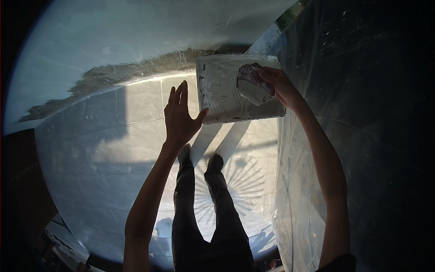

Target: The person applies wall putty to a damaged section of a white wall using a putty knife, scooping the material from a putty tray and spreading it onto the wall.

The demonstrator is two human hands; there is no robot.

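Observation:
A square board (217, 97) smeared with pale wet-looking plaster lies in front of me, its edges dark and crusted. My right hand (272, 82) grips a plaster-caked scraper (255, 93) with a broad pale blade, held over the right part of the board. Its blade points down and toward me; whether it touches the plaster I cannot tell. My left hand (182, 115) is at the board's left edge, fingers stretched out and thumb apart. The thumb tip meets the board's lower left corner area. What bears the board's weight is not visible.
A wall (149, 36) with a rough, darker band along its foot runs across the far side. Translucent plastic sheeting (317, 181) hangs along the right. Below are a pale tiled floor (136, 149) with sunlit patches and shadows, and my legs (217, 195).

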